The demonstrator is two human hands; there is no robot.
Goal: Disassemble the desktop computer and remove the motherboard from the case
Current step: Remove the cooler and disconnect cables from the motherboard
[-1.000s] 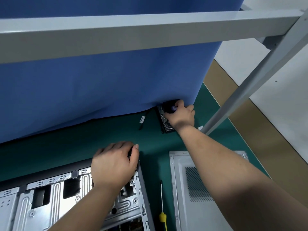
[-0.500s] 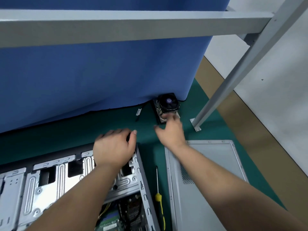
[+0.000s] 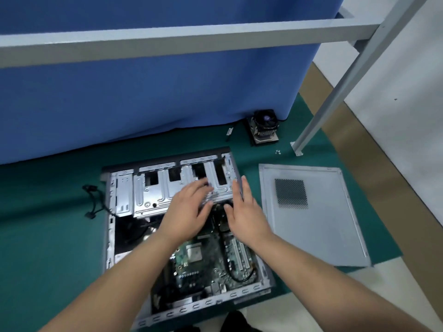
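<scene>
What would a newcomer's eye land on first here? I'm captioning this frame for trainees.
First, the open computer case lying at the centre of the green mat, its motherboard exposed, with the left hand and right hand spread over the drive cage. Next, the removed side panel flat to the right, and the CPU cooler by the blue curtain.

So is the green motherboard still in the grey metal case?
In. The green motherboard lies flat inside the open grey metal case, below both hands.

left hand (image 3: pixel 189 207) flat, right hand (image 3: pixel 244 209) open, edgewise
</scene>
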